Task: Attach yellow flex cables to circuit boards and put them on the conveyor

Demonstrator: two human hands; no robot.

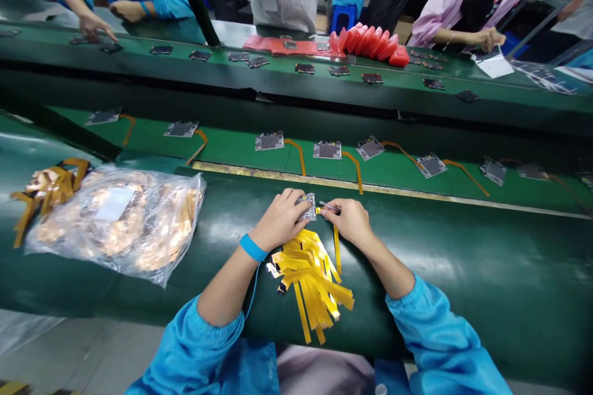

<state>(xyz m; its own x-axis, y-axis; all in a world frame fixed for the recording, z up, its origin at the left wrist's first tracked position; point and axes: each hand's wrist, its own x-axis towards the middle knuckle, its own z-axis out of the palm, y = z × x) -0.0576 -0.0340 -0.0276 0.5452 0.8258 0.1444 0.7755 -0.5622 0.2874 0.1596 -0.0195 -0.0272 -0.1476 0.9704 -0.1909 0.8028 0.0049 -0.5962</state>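
My left hand (283,216), with a blue strap at the wrist, holds a small circuit board (311,206) down on the green bench. At the board's right edge, my right hand (346,217) pinches a thin grey tool (330,206) beside a yellow connector end. From under that hand a yellow flex strip (337,250) hangs toward me. Just below both hands lies a loose pile of yellow flex strips (312,278). The fingertips of my right hand partly hide where strip and board meet.
Left on the bench are a clear bag (115,216) of coppery strips and a loose bundle (50,188). Beyond a raised edge (393,192), boards with orange strips (328,150) line a green belt (231,151). People work behind, near red wrap (370,43).
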